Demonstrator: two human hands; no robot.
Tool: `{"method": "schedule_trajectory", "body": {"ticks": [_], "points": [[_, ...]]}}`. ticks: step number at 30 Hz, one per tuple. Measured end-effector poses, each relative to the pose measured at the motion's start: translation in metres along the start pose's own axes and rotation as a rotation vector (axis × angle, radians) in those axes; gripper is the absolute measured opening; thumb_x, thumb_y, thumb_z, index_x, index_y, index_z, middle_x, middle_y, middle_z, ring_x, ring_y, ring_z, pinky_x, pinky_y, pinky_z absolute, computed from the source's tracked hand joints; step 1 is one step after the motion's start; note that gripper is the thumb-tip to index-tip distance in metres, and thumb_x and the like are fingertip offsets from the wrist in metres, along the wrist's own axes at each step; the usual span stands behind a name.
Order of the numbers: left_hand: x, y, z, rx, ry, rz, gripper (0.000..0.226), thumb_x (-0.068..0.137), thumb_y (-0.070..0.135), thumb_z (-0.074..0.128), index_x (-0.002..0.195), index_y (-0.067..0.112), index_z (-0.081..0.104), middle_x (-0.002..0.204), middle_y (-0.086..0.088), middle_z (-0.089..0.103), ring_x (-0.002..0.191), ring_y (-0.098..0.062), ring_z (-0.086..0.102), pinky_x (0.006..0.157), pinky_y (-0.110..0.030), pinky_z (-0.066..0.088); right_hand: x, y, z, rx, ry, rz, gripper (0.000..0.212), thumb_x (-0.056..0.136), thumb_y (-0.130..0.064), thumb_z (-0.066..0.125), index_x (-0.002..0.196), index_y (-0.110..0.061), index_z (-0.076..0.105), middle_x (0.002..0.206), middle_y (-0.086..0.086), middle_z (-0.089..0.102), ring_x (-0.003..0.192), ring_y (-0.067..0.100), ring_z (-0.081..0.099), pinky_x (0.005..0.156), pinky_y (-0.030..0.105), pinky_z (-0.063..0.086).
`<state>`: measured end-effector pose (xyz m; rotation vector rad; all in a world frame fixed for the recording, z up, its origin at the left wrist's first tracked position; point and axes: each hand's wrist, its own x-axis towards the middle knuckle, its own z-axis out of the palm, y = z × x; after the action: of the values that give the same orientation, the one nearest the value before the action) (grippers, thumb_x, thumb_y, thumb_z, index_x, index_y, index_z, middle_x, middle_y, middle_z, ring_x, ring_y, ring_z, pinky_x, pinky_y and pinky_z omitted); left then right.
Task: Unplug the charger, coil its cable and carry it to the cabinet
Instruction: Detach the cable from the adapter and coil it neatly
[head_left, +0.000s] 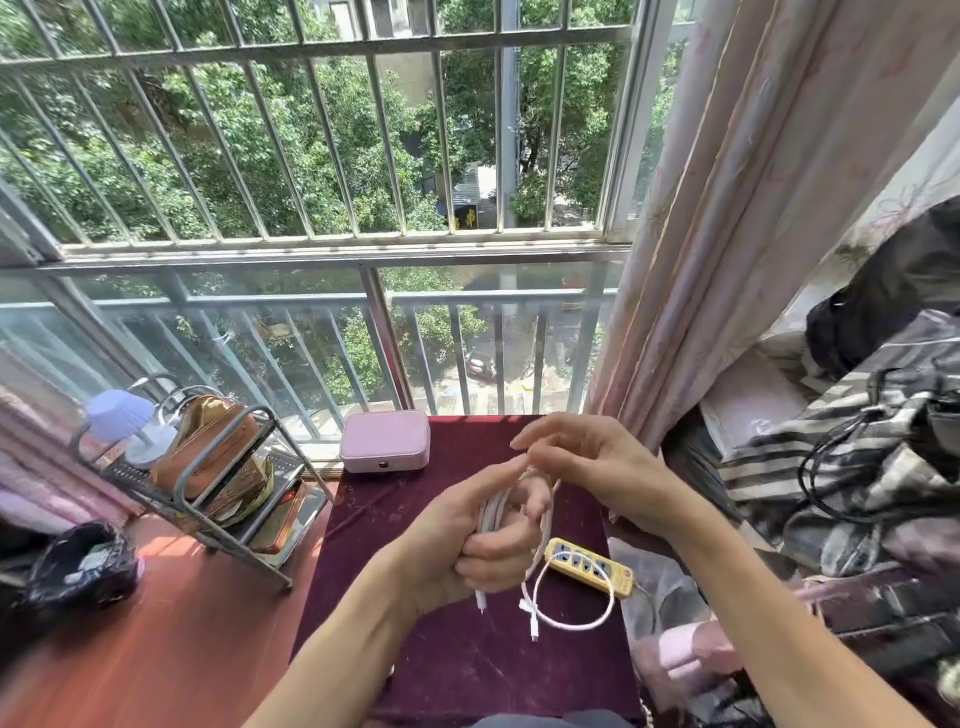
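Unplugging looks done and coiling is running partway: left hand (483, 540) fingers are gripping the cable (487, 512) coil just above the power strip (589, 566), right hand (587, 457) fingers, loosely open, are touching its top loop, tail dangling beside the strip, cabinet carry remaining.

Two hands show: the left hand (467, 535) and the right hand (582, 462). There is one cable (571, 621), one power strip (592, 566), one pink box (384, 441), one counter (467, 670), one rack (228, 525), one lamp (122, 421), one brown bag (208, 447) and one bin bag (78, 566).
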<state>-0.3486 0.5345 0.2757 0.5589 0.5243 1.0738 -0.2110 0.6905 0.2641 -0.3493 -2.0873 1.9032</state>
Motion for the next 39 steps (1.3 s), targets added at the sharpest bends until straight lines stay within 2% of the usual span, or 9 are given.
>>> {"method": "schedule_trajectory", "body": {"ticks": [6,12,14,17,22,27,32,35,39], "points": [[-0.008,0.008,-0.010,-0.227,-0.023,0.068,0.034,0.103,0.035,0.045,0.077,0.014,0.048,0.041,0.005,0.019,0.030,-0.008,0.012,0.033,-0.021,0.011,0.001,0.033,0.031,0.249,0.152,0.082,0.045,0.098,-0.057,0.055,0.127,-0.027,0.072,0.118,0.002,0.078,0.116,0.018,0.072,0.101,0.035,0.053],[-0.013,0.008,-0.013,-0.205,0.027,0.168,0.019,0.101,0.019,0.045,0.092,0.007,0.057,0.041,0.005,0.027,0.030,-0.011,0.026,0.033,-0.021,0.021,0.001,0.048,0.057,0.223,0.314,0.020,0.025,0.108,-0.038,0.054,0.117,-0.026,0.075,0.089,0.018,0.071,0.084,0.014,0.066,0.082,0.028,0.054],[-0.013,0.008,-0.013,-0.224,0.045,0.203,0.020,0.099,0.016,0.043,0.096,0.003,0.058,0.040,0.004,0.027,0.030,-0.011,0.026,0.033,-0.022,0.021,0.001,0.050,0.061,0.197,0.366,0.008,0.023,0.103,-0.039,0.055,0.106,-0.034,0.077,0.067,0.000,0.058,0.063,0.008,0.053,0.065,0.021,0.046],[-0.011,0.005,-0.012,-0.247,0.058,0.242,0.028,0.098,0.019,0.040,0.094,-0.001,0.059,0.041,0.002,0.028,0.030,-0.011,0.024,0.033,-0.021,0.020,0.001,0.057,0.068,0.188,0.409,0.003,0.024,0.102,-0.043,0.056,0.100,-0.029,0.076,0.061,-0.010,0.047,0.051,0.005,0.039,0.048,0.020,0.033],[-0.008,0.005,-0.009,-0.241,0.189,0.330,0.020,0.100,0.017,0.047,0.103,0.002,0.061,0.047,0.001,0.040,0.027,-0.007,0.030,0.031,-0.020,0.022,-0.003,0.068,0.078,0.093,0.386,0.016,0.024,0.112,-0.028,0.049,0.119,-0.030,0.072,0.070,0.009,0.058,0.057,0.010,0.047,0.055,0.026,0.040],[-0.004,0.006,-0.009,-0.301,0.229,0.381,0.034,0.103,0.014,0.041,0.126,0.000,0.061,0.080,-0.003,0.059,0.037,-0.005,0.033,0.032,-0.015,0.033,-0.013,0.070,0.092,-0.107,0.305,0.065,0.051,0.107,-0.016,0.039,0.134,-0.053,0.059,0.059,-0.018,0.055,0.051,0.001,0.045,0.051,0.019,0.041],[-0.003,0.004,-0.019,-0.264,0.371,0.455,0.040,0.099,0.024,0.055,0.133,0.004,0.063,0.104,-0.009,0.070,0.060,-0.009,0.058,0.040,-0.015,0.047,-0.024,0.066,0.102,-0.320,0.186,0.098,0.023,0.105,-0.033,0.039,0.104,-0.046,0.057,0.064,-0.012,0.053,0.051,0.007,0.039,0.049,0.037,0.037],[-0.005,0.001,-0.025,-0.205,0.476,0.456,0.045,0.100,0.031,0.055,0.137,0.006,0.062,0.106,-0.010,0.070,0.069,-0.013,0.065,0.058,-0.025,0.059,-0.031,0.064,0.101,-0.436,0.152,0.099,0.015,0.106,-0.034,0.044,0.094,-0.034,0.054,0.059,-0.008,0.050,0.050,0.010,0.039,0.053,0.045,0.037],[-0.010,-0.006,-0.029,-0.092,0.539,0.438,0.047,0.102,0.034,0.056,0.138,0.006,0.060,0.105,-0.010,0.072,0.081,-0.018,0.068,0.086,-0.046,0.060,-0.036,0.056,0.094,-0.587,0.104,0.108,0.011,0.106,-0.036,0.054,0.099,-0.030,0.059,0.061,-0.023,0.058,0.052,0.006,0.050,0.054,0.019,0.032]]}}
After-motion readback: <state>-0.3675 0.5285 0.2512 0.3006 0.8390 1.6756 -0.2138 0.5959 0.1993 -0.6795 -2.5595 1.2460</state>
